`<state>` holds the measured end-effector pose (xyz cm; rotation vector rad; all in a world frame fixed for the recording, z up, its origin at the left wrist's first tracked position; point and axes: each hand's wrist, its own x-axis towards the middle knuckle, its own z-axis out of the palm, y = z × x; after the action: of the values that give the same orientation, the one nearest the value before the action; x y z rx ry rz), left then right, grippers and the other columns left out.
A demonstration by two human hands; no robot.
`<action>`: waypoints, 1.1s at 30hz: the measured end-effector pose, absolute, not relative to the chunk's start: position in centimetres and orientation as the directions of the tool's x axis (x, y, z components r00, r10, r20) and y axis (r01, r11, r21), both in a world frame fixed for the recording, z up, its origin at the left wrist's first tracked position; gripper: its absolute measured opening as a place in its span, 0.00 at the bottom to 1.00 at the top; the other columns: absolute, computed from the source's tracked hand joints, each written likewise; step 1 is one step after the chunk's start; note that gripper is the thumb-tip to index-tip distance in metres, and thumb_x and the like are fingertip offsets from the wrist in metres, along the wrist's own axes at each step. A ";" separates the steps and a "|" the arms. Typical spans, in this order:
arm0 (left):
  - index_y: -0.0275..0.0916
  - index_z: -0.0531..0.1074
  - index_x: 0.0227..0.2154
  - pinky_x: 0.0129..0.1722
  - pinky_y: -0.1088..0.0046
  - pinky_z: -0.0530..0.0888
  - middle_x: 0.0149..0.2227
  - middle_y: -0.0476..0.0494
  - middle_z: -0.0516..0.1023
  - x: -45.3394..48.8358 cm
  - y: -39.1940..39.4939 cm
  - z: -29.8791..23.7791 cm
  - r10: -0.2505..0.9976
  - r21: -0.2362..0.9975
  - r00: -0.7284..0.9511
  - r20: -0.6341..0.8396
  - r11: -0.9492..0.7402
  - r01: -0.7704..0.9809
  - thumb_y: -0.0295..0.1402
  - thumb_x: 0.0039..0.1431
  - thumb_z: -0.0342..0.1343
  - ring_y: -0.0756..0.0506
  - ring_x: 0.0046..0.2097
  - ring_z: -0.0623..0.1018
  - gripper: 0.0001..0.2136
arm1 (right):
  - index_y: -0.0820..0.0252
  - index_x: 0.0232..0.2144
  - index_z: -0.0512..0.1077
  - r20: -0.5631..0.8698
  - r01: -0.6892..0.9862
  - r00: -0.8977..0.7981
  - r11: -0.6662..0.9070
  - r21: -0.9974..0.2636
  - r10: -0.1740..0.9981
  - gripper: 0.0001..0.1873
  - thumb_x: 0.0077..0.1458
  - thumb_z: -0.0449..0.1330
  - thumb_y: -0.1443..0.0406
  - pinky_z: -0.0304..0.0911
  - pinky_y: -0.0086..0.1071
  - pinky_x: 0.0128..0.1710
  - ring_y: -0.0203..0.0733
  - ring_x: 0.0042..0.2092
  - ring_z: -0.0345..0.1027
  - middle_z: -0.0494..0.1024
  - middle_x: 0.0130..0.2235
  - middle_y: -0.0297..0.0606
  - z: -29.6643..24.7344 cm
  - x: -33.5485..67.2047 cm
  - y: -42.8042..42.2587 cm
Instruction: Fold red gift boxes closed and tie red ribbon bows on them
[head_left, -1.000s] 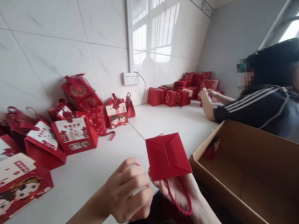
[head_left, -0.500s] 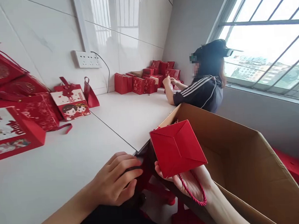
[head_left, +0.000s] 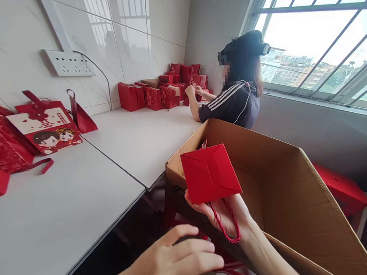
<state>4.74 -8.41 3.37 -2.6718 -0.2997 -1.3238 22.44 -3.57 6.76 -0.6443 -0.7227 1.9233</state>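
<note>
In my right hand [head_left: 234,213] rests a small red gift box [head_left: 210,173], its square folded bottom turned toward me. A twisted red cord handle [head_left: 236,234] hangs from it over my palm and wrist. The fingers are mostly hidden behind the box. My left hand [head_left: 181,258] is lower, near the bottom edge of the view, with nothing in it and its fingers loosely curved and apart. Directly beyond the held box is a large open cardboard carton [head_left: 276,177], with a patterned red item [head_left: 204,144] partly showing at its far left corner.
A white table [head_left: 115,137] lies left of the carton. On it stand a printed gift box [head_left: 51,131], a red triangular box [head_left: 81,114] and several red boxes [head_left: 153,98] at the wall. Another person [head_left: 233,97] sits beyond the carton. A red box [head_left: 342,188] lies at the right.
My view has turned right and shows more of the carton. My left hand has moved down and right, away from the table edge. The red box stays in my right hand.
</note>
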 end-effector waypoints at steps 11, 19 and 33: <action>0.32 0.68 0.46 0.52 0.63 0.72 0.49 0.34 0.75 3.7 1.1 3.5 0.312 -0.043 0.756 0.575 -0.911 0.409 0.21 0.55 0.46 0.42 0.52 0.73 0.16 | 0.53 0.44 0.68 -0.411 -0.485 0.101 -0.316 -0.815 0.906 0.23 0.47 0.62 0.52 0.74 0.47 0.38 0.51 0.40 0.75 0.78 0.42 0.42 7.2 29.4 -7.0; 0.36 0.65 0.51 0.54 0.53 0.68 0.57 0.32 0.67 2.1 5.7 0.9 0.572 0.025 0.649 0.502 -0.760 0.650 0.25 0.57 0.48 0.34 0.62 0.63 0.18 | 0.39 0.58 0.55 0.248 0.551 0.102 0.153 -0.820 0.963 0.53 0.30 0.72 0.67 0.72 0.46 0.37 0.51 0.43 0.69 0.63 0.55 0.42 3.8 36.7 -1.7; 0.38 0.65 0.49 0.57 0.59 0.70 0.52 0.40 0.70 1.5 5.1 0.4 0.631 0.182 0.647 0.427 -0.761 0.622 0.22 0.59 0.47 0.38 0.65 0.57 0.15 | 0.59 0.63 0.38 -0.173 0.613 -0.282 0.039 -0.789 0.944 0.53 0.41 0.63 0.68 0.54 0.50 0.59 0.55 0.61 0.53 0.52 0.60 0.56 -18.8 26.7 3.9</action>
<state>1.49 5.14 0.40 -2.8682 -1.0913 -0.7555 26.70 3.86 -18.84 -1.5699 -1.9270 1.1282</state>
